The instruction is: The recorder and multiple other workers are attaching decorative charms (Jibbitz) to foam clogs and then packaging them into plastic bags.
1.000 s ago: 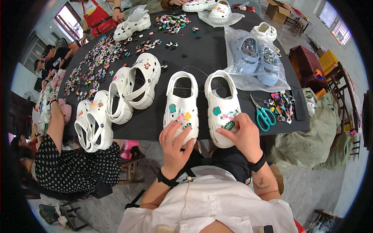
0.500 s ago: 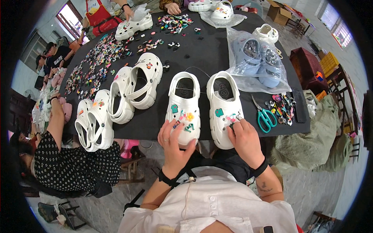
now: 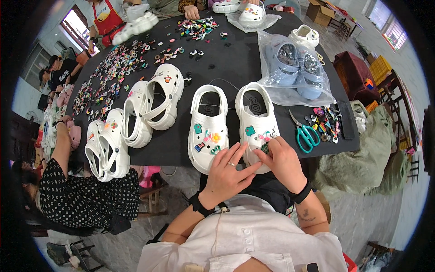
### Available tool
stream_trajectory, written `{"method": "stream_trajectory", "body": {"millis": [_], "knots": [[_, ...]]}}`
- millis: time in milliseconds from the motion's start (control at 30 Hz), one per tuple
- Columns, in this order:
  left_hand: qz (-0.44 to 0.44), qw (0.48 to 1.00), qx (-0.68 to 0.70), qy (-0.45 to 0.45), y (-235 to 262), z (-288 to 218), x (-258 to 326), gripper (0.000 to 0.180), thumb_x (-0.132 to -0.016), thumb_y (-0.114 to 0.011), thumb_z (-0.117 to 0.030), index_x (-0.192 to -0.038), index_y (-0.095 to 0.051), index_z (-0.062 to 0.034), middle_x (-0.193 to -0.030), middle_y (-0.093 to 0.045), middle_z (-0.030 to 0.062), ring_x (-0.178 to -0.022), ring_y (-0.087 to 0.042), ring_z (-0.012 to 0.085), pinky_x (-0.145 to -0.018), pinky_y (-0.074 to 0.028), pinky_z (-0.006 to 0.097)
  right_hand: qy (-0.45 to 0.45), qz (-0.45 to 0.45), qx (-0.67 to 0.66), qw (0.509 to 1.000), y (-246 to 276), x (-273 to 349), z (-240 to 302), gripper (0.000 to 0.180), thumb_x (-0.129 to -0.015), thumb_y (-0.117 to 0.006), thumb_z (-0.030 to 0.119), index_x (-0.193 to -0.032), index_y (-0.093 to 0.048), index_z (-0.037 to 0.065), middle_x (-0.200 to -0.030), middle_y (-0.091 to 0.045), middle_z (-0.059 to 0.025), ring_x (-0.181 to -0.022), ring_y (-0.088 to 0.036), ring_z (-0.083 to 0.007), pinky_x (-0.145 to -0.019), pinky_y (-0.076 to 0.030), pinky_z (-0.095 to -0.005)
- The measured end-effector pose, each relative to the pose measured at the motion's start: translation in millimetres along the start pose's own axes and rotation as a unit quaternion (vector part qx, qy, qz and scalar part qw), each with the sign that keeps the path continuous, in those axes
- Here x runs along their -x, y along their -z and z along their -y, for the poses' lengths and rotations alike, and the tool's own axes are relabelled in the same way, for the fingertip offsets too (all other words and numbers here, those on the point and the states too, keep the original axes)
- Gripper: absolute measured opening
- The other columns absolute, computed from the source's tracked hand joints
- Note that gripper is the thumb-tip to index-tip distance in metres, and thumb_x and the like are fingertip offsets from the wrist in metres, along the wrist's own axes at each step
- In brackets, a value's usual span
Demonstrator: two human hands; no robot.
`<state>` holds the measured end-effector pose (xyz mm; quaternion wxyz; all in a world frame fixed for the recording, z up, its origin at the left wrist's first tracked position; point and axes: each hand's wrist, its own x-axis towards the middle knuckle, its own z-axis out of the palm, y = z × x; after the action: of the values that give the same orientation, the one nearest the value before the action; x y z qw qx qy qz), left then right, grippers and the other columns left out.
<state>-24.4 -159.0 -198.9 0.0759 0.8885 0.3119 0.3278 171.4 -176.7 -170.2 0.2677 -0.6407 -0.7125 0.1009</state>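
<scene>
Two white clogs lie side by side at the table's near edge, heels away from me. The left clog (image 3: 209,153) carries several colourful charms, among them a green shirt and a yellow flower. The right clog (image 3: 254,119) has a similar green shirt charm and pink ones. My right hand (image 3: 286,165) pinches a small dark green charm (image 3: 265,148) against the right clog's upper, partly covering it. My left hand (image 3: 230,176) is open, fingers stretched out, its fingertips at the left side of the right clog's toe.
More white clogs (image 3: 165,97) stand at left. Loose charms (image 3: 113,63) cover the far left; another pile (image 3: 324,122) lies at right beside teal-handled scissors (image 3: 306,136). Bagged blue clogs (image 3: 290,68) sit behind. Across the table, a co-worker in a red apron (image 3: 108,20) holds a white clog (image 3: 136,28).
My left hand has moved right, from the left clog's toe to the right clog. My right hand stays at the right clog. Across the table, the co-worker's white clog has been lifted and tipped.
</scene>
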Motion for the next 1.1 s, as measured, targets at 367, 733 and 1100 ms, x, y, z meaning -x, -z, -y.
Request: {"method": "stream_trajectory", "body": {"millis": [367,733,1100], "knots": [[0.04,0.997,-0.063,-0.012,-4,-1,-1,0.052,-0.073,-0.074,-0.031,-0.124,-0.064,-0.0382,-0.142,-0.05,0.0153,-0.106,-0.062,0.0194,-0.097,-0.04,0.041,0.088,-0.006,-0.004,0.996,5,-4,-12,0.022,-0.087,-0.066,0.013,-0.076,-0.052,0.001,-0.074,-0.054,-0.0146,-0.067,-0.059,-0.0351,-0.057,-0.048,-0.0412],[0.022,0.998,-0.056,-0.013,-8,2,1,0.052,-0.074,-0.073,-0.028,-0.124,-0.065,-0.0372,-0.142,-0.052,0.0146,-0.076,-0.065,0.0126,-0.096,-0.041,0.036,-0.1,0.122,-0.422,0.893,11,-3,-60,0.031,-0.102,-0.053,0.019,-0.076,-0.052,0.002,-0.064,-0.046,0.001,-0.055,-0.042,-0.0108,-0.052,-0.035,-0.0262],[0.032,0.998,-0.05,-0.013,-9,0,0,0.051,-0.075,-0.073,-0.028,-0.125,-0.064,-0.0373,-0.143,-0.051,0.0131,-0.074,-0.064,0.0112,-0.097,-0.041,0.036,-0.124,-0.062,-0.492,0.86,-6,15,-63,0.032,-0.103,-0.05,0.024,-0.079,-0.054,0.004,-0.068,-0.047,0.0037,-0.063,-0.046,-0.005,-0.06,-0.039,-0.0226]]}}
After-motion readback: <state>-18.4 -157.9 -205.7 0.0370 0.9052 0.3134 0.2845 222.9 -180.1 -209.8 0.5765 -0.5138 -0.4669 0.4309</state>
